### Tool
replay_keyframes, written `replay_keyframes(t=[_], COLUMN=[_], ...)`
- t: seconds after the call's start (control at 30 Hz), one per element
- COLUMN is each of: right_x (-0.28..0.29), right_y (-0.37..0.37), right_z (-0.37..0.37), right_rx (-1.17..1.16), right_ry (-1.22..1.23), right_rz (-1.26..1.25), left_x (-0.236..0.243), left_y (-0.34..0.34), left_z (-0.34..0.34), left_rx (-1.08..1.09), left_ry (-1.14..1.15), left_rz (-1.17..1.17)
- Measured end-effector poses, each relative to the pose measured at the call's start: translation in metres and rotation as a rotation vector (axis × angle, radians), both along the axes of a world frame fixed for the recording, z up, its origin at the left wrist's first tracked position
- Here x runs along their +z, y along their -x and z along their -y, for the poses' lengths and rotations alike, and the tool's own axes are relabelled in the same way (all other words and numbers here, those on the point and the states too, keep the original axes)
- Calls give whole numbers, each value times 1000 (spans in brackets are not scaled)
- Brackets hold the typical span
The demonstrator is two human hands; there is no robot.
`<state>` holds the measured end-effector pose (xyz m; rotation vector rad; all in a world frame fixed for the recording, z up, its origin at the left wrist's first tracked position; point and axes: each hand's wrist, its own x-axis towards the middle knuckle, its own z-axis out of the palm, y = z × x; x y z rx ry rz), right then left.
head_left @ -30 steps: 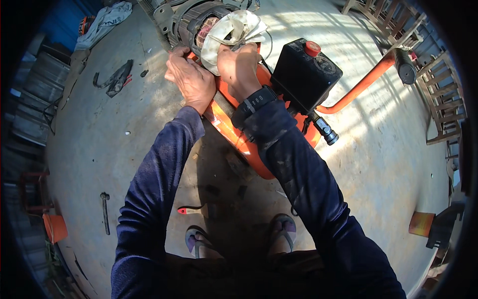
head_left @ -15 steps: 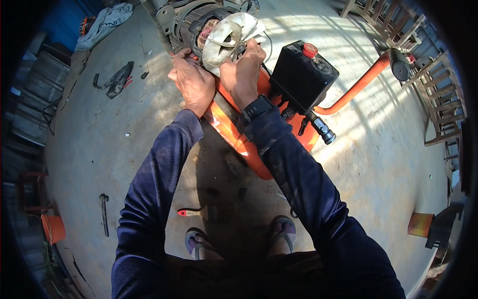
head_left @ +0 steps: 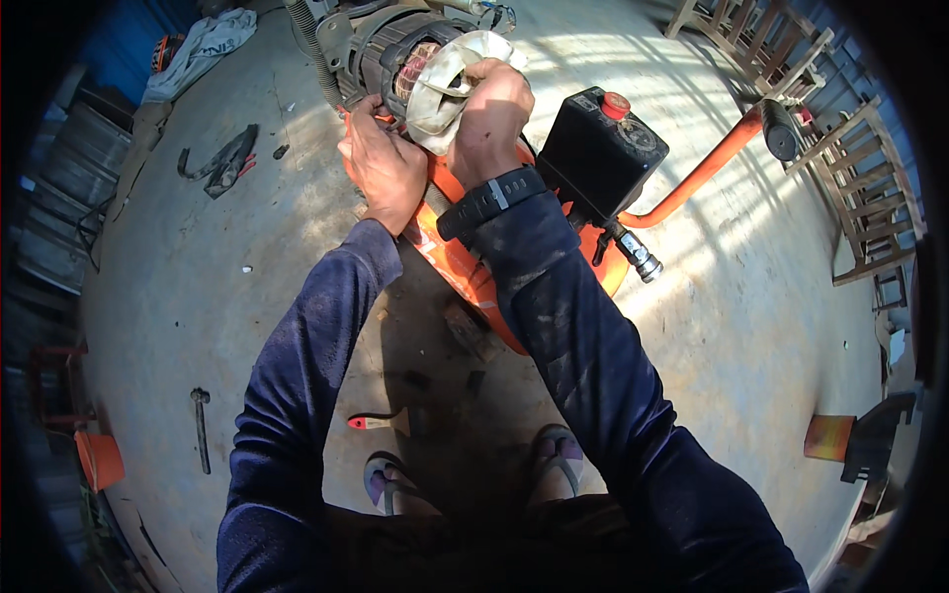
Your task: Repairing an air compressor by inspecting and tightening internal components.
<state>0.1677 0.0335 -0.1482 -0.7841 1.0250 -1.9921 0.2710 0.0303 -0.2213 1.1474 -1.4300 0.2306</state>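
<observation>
A white plastic fan (head_left: 433, 104) sits on the end of a dark motor (head_left: 386, 51), whose reddish copper windings show through a gap. My right hand (head_left: 491, 119) is curled over the fan's face, gripping it; the fingertips are partly hidden among the blades. Just left of the fan, my left hand (head_left: 386, 170) has its fingers bent at the motor's lower edge, and what they hold there is hidden. Beneath both hands lies an orange tank (head_left: 460, 272). A black box (head_left: 603, 153) with a red knob (head_left: 616, 105) stands right of my right hand.
An orange handle (head_left: 702, 178) with a black grip rises at the right. On the concrete floor lie a hammer (head_left: 203, 430), a red-handled brush (head_left: 376, 422) and dark tools (head_left: 232, 163). Wooden racks (head_left: 865, 198) stand far right; an orange bucket (head_left: 100, 461) is at left.
My right hand has rolled over, its back and wrist turning, and covers more of the fan's right side. The fan's blades appear turned. My left hand stays at nearly the same place.
</observation>
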Motion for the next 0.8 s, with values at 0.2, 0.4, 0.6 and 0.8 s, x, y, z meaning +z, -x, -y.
replay_keyframes(t=[0.2, 0.4, 0.6, 0.8], right_x=[-10, -45, -36, -35], right_y=[-17, 1, 7, 69], right_z=[3, -24, -166, -225], right_rx=[-199, -269, 255, 650], right_ry=[110, 381, 446, -424], right_rz=[-41, -740, -1377, -542], left_x=[2, 9, 20, 40], left_y=[-5, -24, -35, -24], left_z=[0, -3, -15, -60], left_rx=[-4, -150, -239, -286], left_ry=[19, -48, -79, -25], left_rz=[12, -4, 40, 53])
